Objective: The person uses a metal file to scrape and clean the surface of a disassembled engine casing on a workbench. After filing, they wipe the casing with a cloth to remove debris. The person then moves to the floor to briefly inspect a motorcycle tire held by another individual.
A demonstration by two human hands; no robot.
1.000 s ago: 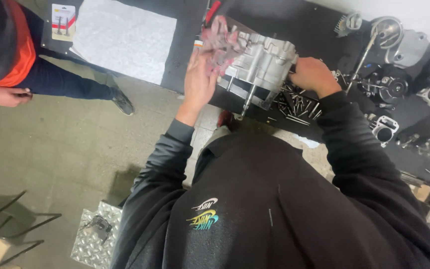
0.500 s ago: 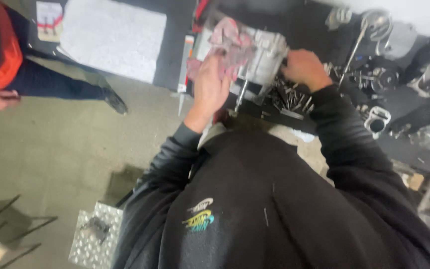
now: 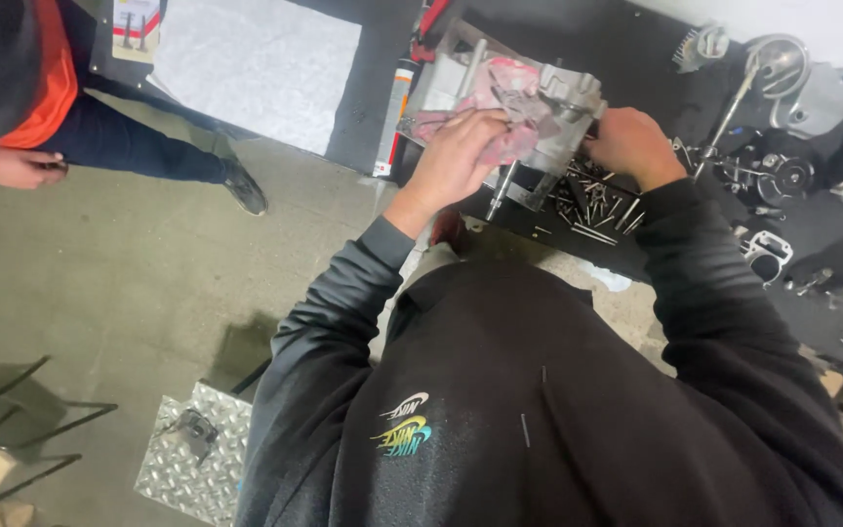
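left hand (image 3: pixel 456 156) grip clamped on pink rag (image 3: pixel 500 98) atop engine case (image 3: pixel 539 127) | right hand (image 3: pixel 631 144) grip clamped on case's right edge | table (image 3: pixel 656 68)

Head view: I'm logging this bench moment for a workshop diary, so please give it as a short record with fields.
Left hand: presses a pink rag onto the metal engine casing
Right hand: at the casing's right edge; its grip is hidden
Beside casing: loose bolts on the black bench
Right of bench: other metal engine parts
Left: another person stands on the concrete floor
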